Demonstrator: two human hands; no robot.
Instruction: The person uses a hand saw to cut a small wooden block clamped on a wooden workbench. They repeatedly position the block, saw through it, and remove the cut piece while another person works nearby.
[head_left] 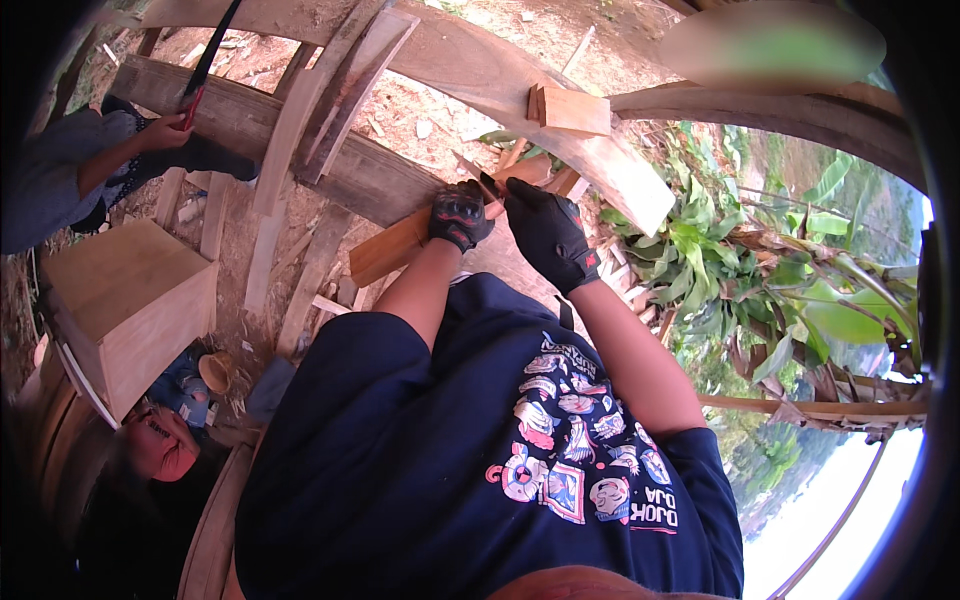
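My left hand (460, 216), in a black glove with red trim, is closed over a piece of light wood (390, 250). One end of this wood sticks out to the left, below a long weathered plank. Just to the right, my right hand (548, 232), also in a black glove, is closed on a thin knife-like tool (488, 184) with a dark handle. Its narrow tip points up and left, close to the left hand's fingers. The gloves cover part of the tool and the wood, so its exact kind and whether it touches the wood cannot be made out.
A weathered plank (240, 118) runs across in front, with boards (345, 100) leaning over it. A wood block (572, 110) rests on a curved board. At left, another person's hand (165, 132) holds a red-handled long blade near a wooden box (130, 270). Leafy plants (700, 240) grow right.
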